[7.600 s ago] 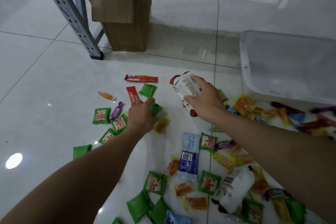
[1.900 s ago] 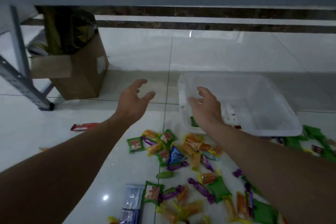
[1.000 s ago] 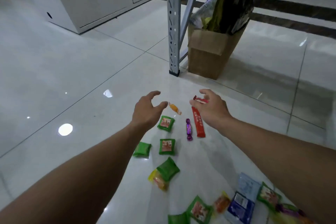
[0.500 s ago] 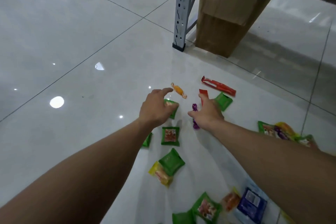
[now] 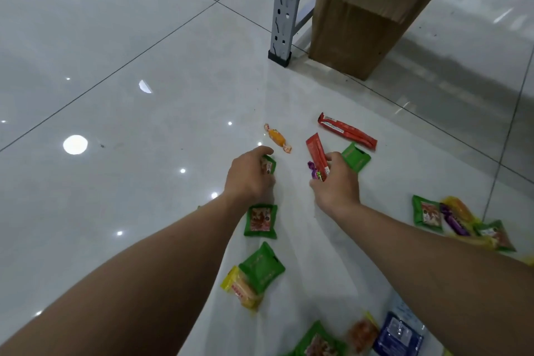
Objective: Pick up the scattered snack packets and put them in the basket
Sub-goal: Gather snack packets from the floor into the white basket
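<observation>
Snack packets (image 5: pixel 260 221) lie scattered over the glossy tiled floor (image 5: pixel 115 66), with a cardboard box (image 5: pixel 367 17) and a metal shelf post (image 5: pixel 284 0) standing at the far side. The basket is out of view. Half a second ago both hands were only coming down on the far cluster. Now the left hand (image 5: pixel 248 179) has its fingers curled round a green packet (image 5: pixel 268 164), and the right hand (image 5: pixel 338 188) pinches a red stick (image 5: pixel 316 152) together with a purple sweet (image 5: pixel 311 166). So three pieces are gripped, though I cannot tell whether they are clear of the floor. A long red bar (image 5: pixel 346 131), a second green pouch (image 5: pixel 356 158) just beside the right hand, and an orange sweet (image 5: pixel 277 137) lie untouched nearby. Many more wait nearer the person, so the task looks far from done.
</observation>
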{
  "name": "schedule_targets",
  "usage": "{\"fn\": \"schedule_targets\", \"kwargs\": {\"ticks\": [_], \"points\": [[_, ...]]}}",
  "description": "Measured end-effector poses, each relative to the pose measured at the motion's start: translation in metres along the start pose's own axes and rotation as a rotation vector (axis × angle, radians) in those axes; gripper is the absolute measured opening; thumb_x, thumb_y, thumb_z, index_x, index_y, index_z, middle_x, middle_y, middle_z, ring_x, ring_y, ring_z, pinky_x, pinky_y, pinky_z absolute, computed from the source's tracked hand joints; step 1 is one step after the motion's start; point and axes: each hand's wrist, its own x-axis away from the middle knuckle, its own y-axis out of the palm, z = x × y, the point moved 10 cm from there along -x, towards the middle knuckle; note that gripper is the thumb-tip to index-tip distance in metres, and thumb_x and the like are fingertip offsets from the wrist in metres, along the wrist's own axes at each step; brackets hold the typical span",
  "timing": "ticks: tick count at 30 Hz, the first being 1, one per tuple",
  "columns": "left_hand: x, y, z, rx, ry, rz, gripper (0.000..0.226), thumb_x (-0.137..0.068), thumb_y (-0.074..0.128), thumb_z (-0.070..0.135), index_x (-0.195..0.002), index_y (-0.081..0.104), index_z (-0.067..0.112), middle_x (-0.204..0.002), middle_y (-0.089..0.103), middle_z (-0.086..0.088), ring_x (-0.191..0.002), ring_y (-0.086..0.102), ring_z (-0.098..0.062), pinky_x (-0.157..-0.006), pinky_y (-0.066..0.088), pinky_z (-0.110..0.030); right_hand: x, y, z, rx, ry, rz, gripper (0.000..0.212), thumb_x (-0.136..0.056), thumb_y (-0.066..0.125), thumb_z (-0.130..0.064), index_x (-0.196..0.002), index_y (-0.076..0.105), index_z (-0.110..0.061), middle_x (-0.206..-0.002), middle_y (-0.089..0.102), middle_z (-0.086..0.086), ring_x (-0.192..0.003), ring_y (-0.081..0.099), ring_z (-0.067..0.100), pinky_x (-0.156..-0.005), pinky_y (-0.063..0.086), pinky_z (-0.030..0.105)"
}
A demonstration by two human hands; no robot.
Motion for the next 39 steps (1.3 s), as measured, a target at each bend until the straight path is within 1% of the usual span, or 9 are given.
{"fn": "schedule_targets", "kwargs": {"ticks": [4,8,15,20,22,25,28,32,39], "points": [[0.009,-0.004,0.005,0.122,-0.001,0.03,0.051,-0.082,0.07,0.01,-0.128,0.055,0.026,-0.127,0.056,-0.004,-0.112,0.055,-0.026,-0.098,0.047,-0.038,0.004,-0.008,0.004,-0.157,0.062,0.006,0.033,-0.078,0.074,-0.007,-0.103,0.056,-0.019,-0.098,0.065,0.004,-0.083,0.063,0.021,-0.078,0.054,0.033],[0.018,-0.013,0.021,0.212,0.02,0.074,0.045,-0.086,0.065,0.005,-0.127,0.058,0.023,-0.128,0.057,-0.004,-0.114,0.055,-0.026,-0.102,0.046,-0.041,0.01,-0.022,-0.005,-0.288,0.058,0.004,0.036,-0.077,0.078,-0.008,-0.099,0.052,-0.021,-0.094,0.065,0.003,-0.083,0.067,0.022,-0.078,0.058,0.04],[0.051,-0.02,0.082,0.319,0.148,0.146,0.037,-0.085,0.066,0.0,-0.115,0.064,0.022,-0.112,0.059,-0.002,-0.1,0.059,-0.018,-0.091,0.053,-0.03,0.028,-0.087,-0.017,-0.421,0.011,0.096,0.047,-0.074,0.082,-0.015,-0.115,0.058,-0.017,-0.102,0.066,0.002,-0.086,0.066,0.018,-0.082,0.057,0.038],[0.077,-0.018,0.149,0.414,0.221,0.151,0.034,-0.083,0.069,0.0,-0.102,0.065,0.028,-0.11,0.06,-0.005,-0.098,0.062,-0.022,-0.084,0.058,-0.038,0.047,-0.158,-0.002,-0.503,-0.005,0.123,0.042,-0.07,0.085,-0.014,-0.105,0.061,-0.017,-0.097,0.069,0.003,-0.076,0.067,0.016,-0.061,0.056,0.027],[0.086,-0.012,0.181,0.435,0.27,0.138,0.034,-0.082,0.07,0.001,-0.099,0.065,0.03,-0.108,0.061,-0.008,-0.094,0.065,-0.025,-0.081,0.058,-0.041,0.056,-0.196,0.011,-0.538,-0.021,0.161,0.037,-0.07,0.084,-0.009,-0.097,0.061,-0.02,-0.083,0.068,-0.001,-0.068,0.066,0.014,-0.052,0.055,0.023],[0.097,0.005,0.227,0.456,0.332,0.109,0.031,-0.084,0.067,0.0,-0.102,0.064,0.026,-0.108,0.061,-0.008,-0.085,0.066,-0.021,-0.068,0.06,-0.033,0.066,-0.247,0.033,-0.577,-0.032,0.21,0.035,-0.072,0.081,-0.005,-0.094,0.059,-0.021,-0.071,0.06,-0.009,-0.055,0.057,0.004,-0.035,0.04,0.011],[0.116,0.039,0.284,0.443,0.428,0.059,0.03,-0.086,0.065,0.001,-0.107,0.062,0.022,-0.107,0.062,-0.008,-0.091,0.065,-0.022,-0.065,0.059,-0.032,0.076,-0.302,0.07,-0.613,-0.015,0.294,0.031,-0.073,0.08,-0.005,-0.092,0.059,-0.02,-0.078,0.063,-0.003,-0.058,0.057,0.004,-0.035,0.038,0.012],[0.142,0.089,0.349,0.397,0.53,-0.008,0.032,-0.084,0.066,-0.002,-0.109,0.063,0.017,-0.106,0.063,-0.007,-0.092,0.065,-0.023,-0.08,0.057,-0.034,0.083,-0.352,0.125,-0.672,0.037,0.367,0.025,-0.076,0.077,-0.002,-0.079,0.061,-0.021,-0.072,0.06,-0.005,-0.055,0.053,0.004,-0.031,0.035,0.009],[0.177,0.178,0.42,0.349,0.607,-0.125,0.035,-0.083,0.065,-0.005,-0.112,0.062,0.014,-0.11,0.06,-0.007,-0.094,0.062,-0.022,-0.073,0.057,-0.024,0.096,-0.417,0.229,-0.688,0.169,0.489,0.035,-0.073,0.082,-0.01,-0.099,0.06,-0.018,-0.083,0.061,-0.001,-0.06,0.055,0.006,-0.038,0.037,0.013]]}}
